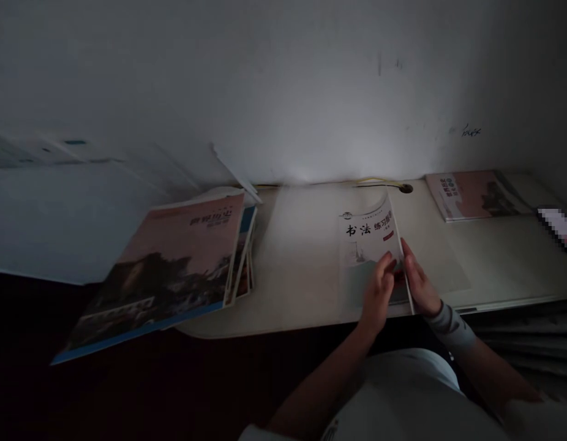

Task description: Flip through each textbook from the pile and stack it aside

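Pale paper-covered calligraphy workbook [364,257], one, at the worktop [292,263]'s front edge, not yet laid down, left hand [378,294] and right hand [422,289] clamped on it; already placed: book pile [168,269] to left, pink history textbook [476,196] flat to right.

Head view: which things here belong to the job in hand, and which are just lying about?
In hand:
- calligraphy booklet, between the two hands
- left hand, at its front cover
- right hand, at its edge

Apparently just lying about:
- pile of books, at the left
- pink-covered book, near the wall
- phone, far right
- yellow cable, along the wall
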`<action>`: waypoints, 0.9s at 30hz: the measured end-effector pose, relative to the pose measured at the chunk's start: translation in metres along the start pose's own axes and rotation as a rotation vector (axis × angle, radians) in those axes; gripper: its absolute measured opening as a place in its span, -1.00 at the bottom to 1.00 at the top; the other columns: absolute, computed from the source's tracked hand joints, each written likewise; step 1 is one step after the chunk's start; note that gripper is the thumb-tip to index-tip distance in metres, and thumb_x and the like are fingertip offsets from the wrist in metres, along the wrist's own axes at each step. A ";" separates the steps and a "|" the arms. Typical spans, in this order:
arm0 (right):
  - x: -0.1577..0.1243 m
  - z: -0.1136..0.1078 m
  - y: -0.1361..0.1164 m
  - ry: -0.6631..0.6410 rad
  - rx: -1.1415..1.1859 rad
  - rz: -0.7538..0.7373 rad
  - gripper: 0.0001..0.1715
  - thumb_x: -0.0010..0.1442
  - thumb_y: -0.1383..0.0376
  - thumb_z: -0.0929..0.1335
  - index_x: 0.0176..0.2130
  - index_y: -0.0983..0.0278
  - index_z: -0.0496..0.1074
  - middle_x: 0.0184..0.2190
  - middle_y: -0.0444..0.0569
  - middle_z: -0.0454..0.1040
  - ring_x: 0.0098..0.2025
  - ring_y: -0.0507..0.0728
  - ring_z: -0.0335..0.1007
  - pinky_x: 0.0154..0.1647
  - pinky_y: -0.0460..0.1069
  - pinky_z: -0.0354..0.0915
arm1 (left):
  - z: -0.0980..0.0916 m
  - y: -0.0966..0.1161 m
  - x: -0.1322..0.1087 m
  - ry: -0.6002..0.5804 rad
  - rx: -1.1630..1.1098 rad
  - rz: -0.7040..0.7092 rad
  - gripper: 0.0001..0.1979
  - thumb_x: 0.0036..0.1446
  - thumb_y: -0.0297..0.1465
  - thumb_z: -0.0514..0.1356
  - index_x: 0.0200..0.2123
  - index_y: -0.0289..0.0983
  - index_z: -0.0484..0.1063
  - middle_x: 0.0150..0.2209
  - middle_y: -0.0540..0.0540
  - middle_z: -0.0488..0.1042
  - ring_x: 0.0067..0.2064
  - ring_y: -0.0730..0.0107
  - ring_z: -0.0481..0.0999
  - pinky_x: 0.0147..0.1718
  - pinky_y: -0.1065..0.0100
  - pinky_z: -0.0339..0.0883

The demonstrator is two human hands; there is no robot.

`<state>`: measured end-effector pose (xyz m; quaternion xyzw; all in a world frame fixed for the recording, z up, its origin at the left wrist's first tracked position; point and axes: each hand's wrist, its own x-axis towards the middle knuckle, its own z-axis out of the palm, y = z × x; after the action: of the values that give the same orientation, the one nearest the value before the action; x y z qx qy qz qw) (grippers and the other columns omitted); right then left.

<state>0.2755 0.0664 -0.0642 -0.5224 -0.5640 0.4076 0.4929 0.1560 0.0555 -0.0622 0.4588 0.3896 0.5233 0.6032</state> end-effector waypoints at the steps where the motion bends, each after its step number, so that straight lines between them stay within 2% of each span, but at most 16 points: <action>1: -0.003 0.004 0.002 0.005 -0.013 -0.032 -0.29 0.30 -0.04 0.07 0.31 0.19 -0.03 0.32 -0.07 -0.01 0.34 0.09 -0.15 0.36 0.12 -0.18 | -0.002 0.003 0.006 0.025 0.011 -0.030 -0.40 0.09 -0.02 0.13 0.10 -0.26 0.32 0.16 -0.23 0.32 0.15 0.13 0.32 0.12 0.14 0.17; 4: -0.006 0.014 0.008 0.024 -0.069 -0.116 -0.33 0.30 -0.01 0.10 0.30 0.16 0.00 0.33 -0.09 -0.02 0.34 0.10 -0.15 0.35 0.13 -0.16 | -0.004 0.013 0.021 0.028 0.109 -0.045 -0.56 0.07 -0.12 0.18 -0.07 -0.28 0.44 -0.06 -0.17 0.50 0.01 0.19 0.43 0.04 0.20 0.22; 6: -0.006 0.017 0.012 0.029 -0.109 -0.149 -0.36 0.31 0.03 0.11 0.30 0.14 0.00 0.32 -0.09 -0.02 0.34 0.11 -0.16 0.35 0.15 -0.14 | -0.004 0.017 0.025 -0.002 0.169 -0.047 -0.65 0.07 -0.14 0.16 -0.23 -0.29 0.49 -0.24 -0.10 0.54 -0.13 0.23 0.47 -0.07 0.25 0.28; 8: -0.005 0.018 0.015 0.030 -0.146 -0.177 -0.38 0.32 0.06 0.11 0.30 0.14 0.00 0.32 -0.09 -0.02 0.35 0.12 -0.17 0.34 0.17 -0.13 | -0.004 0.017 0.026 -0.007 0.204 -0.057 -0.67 0.08 -0.14 0.14 -0.37 -0.30 0.49 -0.39 -0.04 0.51 -0.25 0.29 0.45 -0.19 0.31 0.29; 11: -0.004 0.017 0.019 0.017 -0.200 -0.205 -0.39 0.32 0.10 0.13 0.30 0.11 -0.01 0.34 -0.09 -0.08 0.35 0.14 -0.20 0.34 0.19 -0.13 | -0.004 0.014 0.024 0.025 0.198 -0.083 -0.66 0.06 -0.13 0.14 -0.49 -0.30 0.43 -0.50 0.01 0.43 -0.38 0.38 0.39 -0.34 0.38 0.23; 16: -0.007 0.013 0.020 -0.053 -0.204 -0.229 -0.35 0.31 0.12 0.17 0.32 0.08 -0.09 0.36 -0.12 -0.18 0.36 0.14 -0.25 0.34 0.17 -0.13 | -0.005 0.011 0.025 0.097 0.163 -0.102 -0.67 0.03 -0.16 0.15 -0.58 -0.30 0.34 -0.57 0.05 0.31 -0.45 0.46 0.28 -0.45 0.43 0.13; 22: -0.009 0.007 0.016 -0.070 -0.172 -0.225 -0.32 0.29 0.09 0.18 0.32 0.10 -0.10 0.35 -0.10 -0.15 0.36 0.12 -0.25 0.34 0.16 -0.16 | -0.006 0.011 0.024 0.094 0.061 -0.144 -0.68 0.00 -0.14 0.17 -0.53 -0.29 0.37 -0.54 0.05 0.31 -0.47 0.47 0.25 -0.45 0.42 0.13; 27: -0.009 0.007 0.006 -0.030 -0.111 -0.110 -0.21 0.19 -0.01 0.26 0.30 0.18 0.01 0.32 0.00 0.00 0.32 0.17 -0.08 0.32 0.16 -0.08 | -0.004 0.009 0.023 0.088 0.269 -0.087 -0.67 0.10 -0.15 0.08 -0.54 -0.27 0.31 -0.53 0.03 0.32 -0.44 0.44 0.27 -0.42 0.39 0.13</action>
<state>0.2690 0.0587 -0.0726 -0.5108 -0.6211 0.3558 0.4762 0.1529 0.0792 -0.0547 0.4948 0.5017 0.4596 0.5406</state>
